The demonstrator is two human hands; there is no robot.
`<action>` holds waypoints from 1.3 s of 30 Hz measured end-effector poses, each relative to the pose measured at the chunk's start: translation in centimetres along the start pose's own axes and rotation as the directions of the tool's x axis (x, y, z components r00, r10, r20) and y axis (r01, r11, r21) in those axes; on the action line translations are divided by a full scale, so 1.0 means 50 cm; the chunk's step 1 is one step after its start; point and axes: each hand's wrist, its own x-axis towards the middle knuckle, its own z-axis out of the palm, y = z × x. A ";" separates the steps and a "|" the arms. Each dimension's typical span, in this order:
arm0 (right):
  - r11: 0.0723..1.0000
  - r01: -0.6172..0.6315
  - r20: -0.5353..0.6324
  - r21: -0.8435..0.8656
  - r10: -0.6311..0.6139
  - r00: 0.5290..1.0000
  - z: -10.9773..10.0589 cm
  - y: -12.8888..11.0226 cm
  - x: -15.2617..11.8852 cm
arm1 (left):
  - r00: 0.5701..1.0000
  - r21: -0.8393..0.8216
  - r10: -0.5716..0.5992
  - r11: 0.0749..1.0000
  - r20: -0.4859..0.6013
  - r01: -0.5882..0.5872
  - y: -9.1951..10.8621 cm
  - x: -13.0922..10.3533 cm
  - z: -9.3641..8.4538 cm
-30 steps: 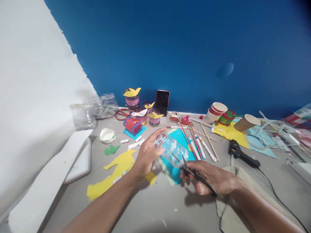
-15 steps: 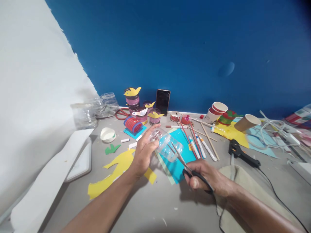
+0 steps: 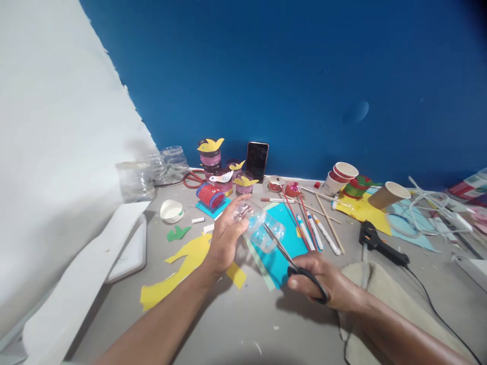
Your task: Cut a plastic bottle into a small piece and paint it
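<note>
My left hand (image 3: 227,235) is wrapped round a clear plastic bottle piece (image 3: 268,233), tilted with its far end toward the right. In my right hand (image 3: 317,281) are black-handled scissors (image 3: 283,252), their blades pointing up and left against the clear plastic. The blades look nearly closed; whether plastic lies between them I cannot tell. Beneath the bottle piece lies a blue paper sheet (image 3: 279,266). A yellow cut paper (image 3: 180,268) rests on the table to the left of my left hand.
Markers (image 3: 325,234) and thin sticks lie beyond my right hand. A black glue gun (image 3: 382,243) with its cord sits at right, near a beige cloth (image 3: 391,309). Decorated purple containers (image 3: 243,188), a phone (image 3: 257,161) and paper cups (image 3: 342,175) stand along the blue wall.
The scissor blades have come closer together, and the handles have closed in my right hand. My left hand still holds the bottle piece in about the same place.
</note>
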 end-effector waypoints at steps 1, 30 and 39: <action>1.000 0.003 0.006 -0.004 -0.003 1.000 0.000 0.002 0.001 | 1.000 0.005 0.001 1.000 0.001 -0.001 0.000 0.000 0.000; 0.992 0.102 -0.071 0.070 -0.097 0.993 0.019 -0.001 0.001 | 0.998 0.107 0.003 0.994 0.056 -0.009 0.006 -0.024 0.030; 0.993 0.104 -0.080 0.055 -0.100 0.992 0.018 0.000 -0.001 | 0.998 0.048 -0.026 0.999 0.051 0.023 0.008 -0.029 0.036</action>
